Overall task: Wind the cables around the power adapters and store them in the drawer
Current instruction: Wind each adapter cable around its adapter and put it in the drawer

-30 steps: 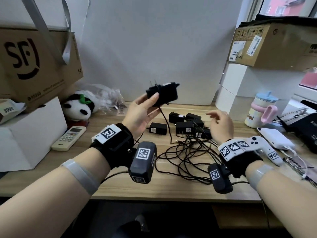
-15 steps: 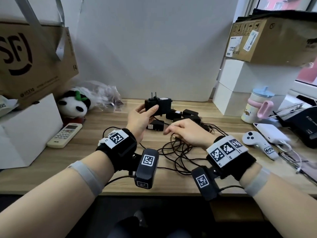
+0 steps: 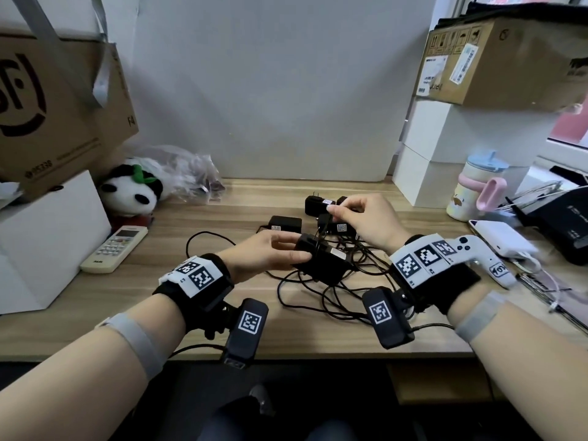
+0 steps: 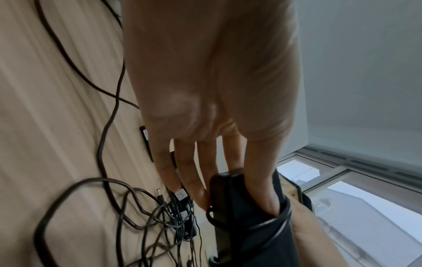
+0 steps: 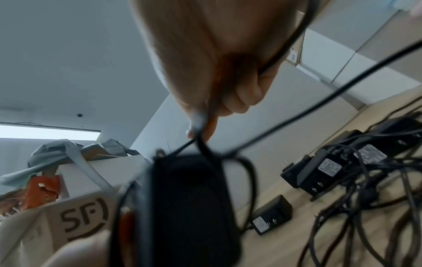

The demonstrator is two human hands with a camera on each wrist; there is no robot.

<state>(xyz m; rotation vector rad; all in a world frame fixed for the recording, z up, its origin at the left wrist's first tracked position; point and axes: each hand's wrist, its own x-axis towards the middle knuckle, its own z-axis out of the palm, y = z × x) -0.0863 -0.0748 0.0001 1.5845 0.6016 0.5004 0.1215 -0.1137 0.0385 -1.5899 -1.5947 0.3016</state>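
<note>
My left hand (image 3: pixel 270 254) holds a black power adapter (image 3: pixel 321 261) just above the desk, thumb on top and fingers beneath; in the left wrist view the adapter (image 4: pixel 246 216) has a turn of cable round it. My right hand (image 3: pixel 366 218) pinches that adapter's thin black cable (image 5: pixel 203 144) between thumb and forefinger, just above the adapter (image 5: pixel 182 198). Several more black adapters (image 3: pixel 318 206) lie behind on the wooden desk (image 3: pixel 95 300), with a tangle of black cables (image 3: pixel 334 297) in front of them. No drawer is in view.
A white remote (image 3: pixel 114 248) and a plush panda (image 3: pixel 133 192) lie at the left beside a white box (image 3: pixel 47 237). A white game controller (image 3: pixel 483 259), a power bank (image 3: pixel 502 237) and a lidded cup (image 3: pixel 477 186) sit at the right. Cardboard boxes (image 3: pixel 496 58) stand above.
My left hand lowered the adapter from chest height to just above the desk and turned it flat. My right hand took hold of the cable and lifted it over the adapter.
</note>
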